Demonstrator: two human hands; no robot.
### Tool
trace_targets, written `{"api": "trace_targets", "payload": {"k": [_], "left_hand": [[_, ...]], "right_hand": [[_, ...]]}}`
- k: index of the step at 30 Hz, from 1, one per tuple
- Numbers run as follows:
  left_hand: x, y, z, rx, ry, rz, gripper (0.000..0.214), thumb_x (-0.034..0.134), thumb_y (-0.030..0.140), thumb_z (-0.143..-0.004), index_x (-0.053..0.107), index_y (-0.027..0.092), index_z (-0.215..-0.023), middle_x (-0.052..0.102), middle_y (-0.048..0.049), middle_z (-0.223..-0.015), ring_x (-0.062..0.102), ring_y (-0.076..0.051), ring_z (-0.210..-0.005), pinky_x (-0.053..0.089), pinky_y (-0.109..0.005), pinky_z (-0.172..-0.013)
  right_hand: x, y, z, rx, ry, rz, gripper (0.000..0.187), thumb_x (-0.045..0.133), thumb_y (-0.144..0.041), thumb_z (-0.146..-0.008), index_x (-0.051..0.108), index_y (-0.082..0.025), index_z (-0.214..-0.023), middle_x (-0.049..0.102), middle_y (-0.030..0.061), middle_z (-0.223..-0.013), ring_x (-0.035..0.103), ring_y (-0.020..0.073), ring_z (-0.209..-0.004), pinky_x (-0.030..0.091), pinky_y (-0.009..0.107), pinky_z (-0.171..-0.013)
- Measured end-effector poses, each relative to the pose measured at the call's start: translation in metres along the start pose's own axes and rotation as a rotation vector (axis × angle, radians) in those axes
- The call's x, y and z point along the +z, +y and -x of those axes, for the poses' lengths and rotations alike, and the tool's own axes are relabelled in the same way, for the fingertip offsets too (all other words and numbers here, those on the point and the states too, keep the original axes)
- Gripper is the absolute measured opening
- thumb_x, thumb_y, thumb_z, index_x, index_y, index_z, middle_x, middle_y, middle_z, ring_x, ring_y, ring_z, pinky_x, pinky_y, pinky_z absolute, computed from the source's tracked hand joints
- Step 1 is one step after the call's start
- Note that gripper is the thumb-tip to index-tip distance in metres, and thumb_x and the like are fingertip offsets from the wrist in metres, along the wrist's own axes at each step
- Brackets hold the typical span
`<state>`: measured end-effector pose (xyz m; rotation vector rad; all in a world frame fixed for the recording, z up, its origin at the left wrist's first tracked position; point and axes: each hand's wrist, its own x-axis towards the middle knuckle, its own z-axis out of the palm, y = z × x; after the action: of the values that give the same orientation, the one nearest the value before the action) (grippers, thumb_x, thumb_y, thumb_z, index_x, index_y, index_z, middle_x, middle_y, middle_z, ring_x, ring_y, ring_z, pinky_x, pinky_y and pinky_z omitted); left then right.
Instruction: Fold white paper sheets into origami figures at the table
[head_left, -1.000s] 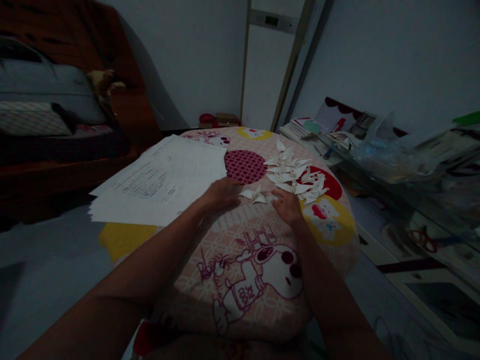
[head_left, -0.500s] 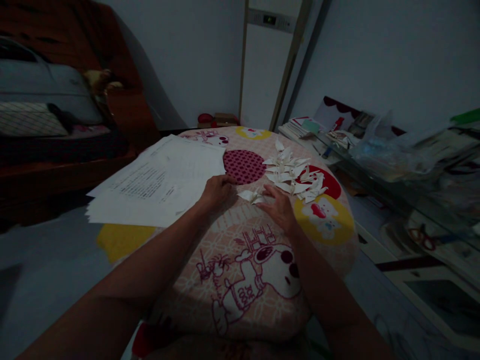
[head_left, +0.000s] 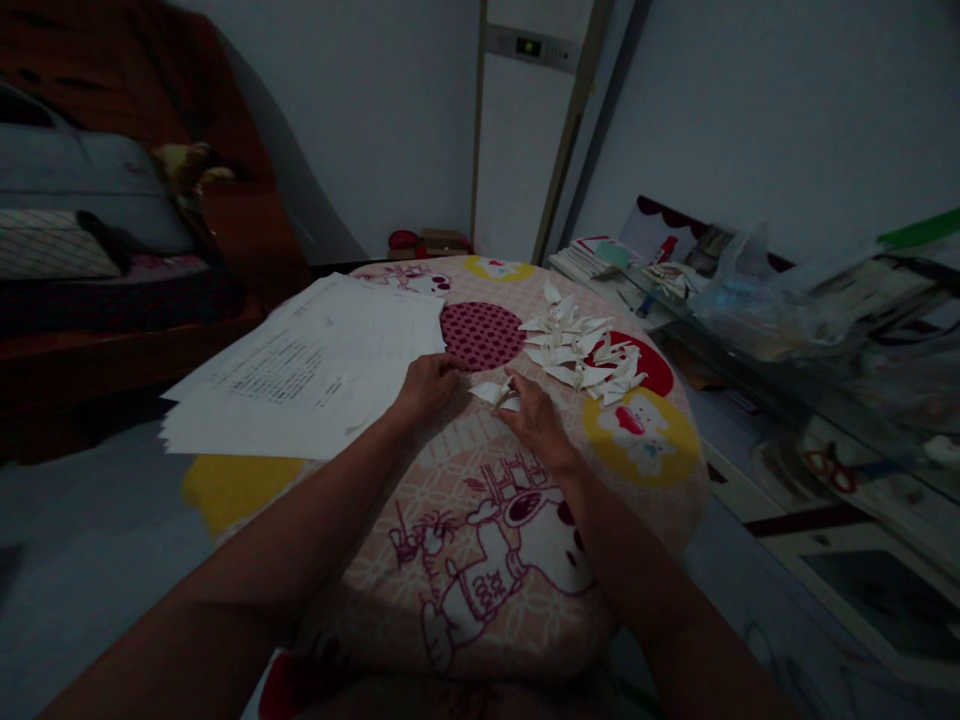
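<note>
In went the right hand [head_left: 534,418], thumb and fingers at the right side of a paper crane [head_left: 491,392]! The left hand [head_left: 426,388] curled just beside it, printed sheets [head_left: 300,350] leftward, more cranes [head_left: 574,350] clustered rightward on the patterned counter [head_left: 645,525].

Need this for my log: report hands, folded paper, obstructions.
Right hand at folded paper, grip unclear. Left hand beside it. Paper stack left, folded cluster right; neither looks in the way.
</note>
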<state>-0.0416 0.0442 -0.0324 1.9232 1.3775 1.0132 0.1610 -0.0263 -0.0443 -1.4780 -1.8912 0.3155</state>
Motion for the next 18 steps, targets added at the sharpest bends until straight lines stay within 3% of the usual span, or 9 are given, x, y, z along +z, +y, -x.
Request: {"api": "trace_targets", "payload": {"k": [11, 18], "left_hand": [[0.000, 0.001, -0.003, -0.077, -0.044, -0.063, 0.034, 0.055, 0.019, -0.077, 0.079, 0.013, -0.100, 0.078, -0.0106, -0.096, 0.071, -0.025, -0.089, 0.054, -0.036, -0.086], [0.000, 0.002, -0.002, -0.085, -0.053, -0.134, 0.039, 0.055, 0.021, -0.078, 0.079, 0.011, -0.106, 0.078, -0.0119, -0.098, 0.072, -0.027, -0.089, 0.053, -0.035, -0.089]], "right_hand": [[0.011, 0.011, -0.001, -0.010, 0.039, -0.025, 0.062, 0.076, -0.015, -0.076, 0.058, -0.019, -0.136, 0.071, 0.0128, -0.119, 0.064, 0.0276, -0.113, 0.050, 0.043, -0.101], [-0.013, 0.002, 0.000, 0.038, 0.054, -0.056, 0.057, 0.078, -0.019, -0.075, 0.063, -0.015, -0.130, 0.070, 0.0153, -0.124, 0.064, 0.0282, -0.117, 0.049, 0.041, -0.103]]}}
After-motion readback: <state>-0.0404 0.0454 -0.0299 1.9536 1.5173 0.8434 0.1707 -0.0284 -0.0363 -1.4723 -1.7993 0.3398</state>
